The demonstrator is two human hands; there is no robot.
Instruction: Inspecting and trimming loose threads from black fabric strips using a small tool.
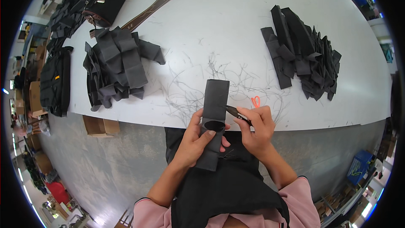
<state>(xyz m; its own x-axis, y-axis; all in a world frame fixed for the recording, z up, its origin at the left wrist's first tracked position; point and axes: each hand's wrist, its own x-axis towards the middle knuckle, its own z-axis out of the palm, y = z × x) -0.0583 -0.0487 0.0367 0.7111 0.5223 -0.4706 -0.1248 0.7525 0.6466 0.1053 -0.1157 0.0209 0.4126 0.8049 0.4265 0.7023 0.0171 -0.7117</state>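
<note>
My left hand [196,139] grips a long strip of dark grey fabric [216,97] with an oval opening partway along it. The strip's upper part reaches over the table edge, and its lower end hangs over my black apron. In my right hand [259,131] is a small black pair of thread snips [238,115], its tip against the right edge of the strip. Loose dark thread ends [185,95] lie scattered on the table around the strip. Just beyond my right hand lies an orange-handled tool [255,101], partly hidden.
A heap of dark fabric pieces [122,59] lies on the white table [236,25] at left, another heap [310,57] at right. A black bag [112,0] with a brown patterned strap [158,2] sits at the far left. A cardboard box [101,126] stands below the table's front edge.
</note>
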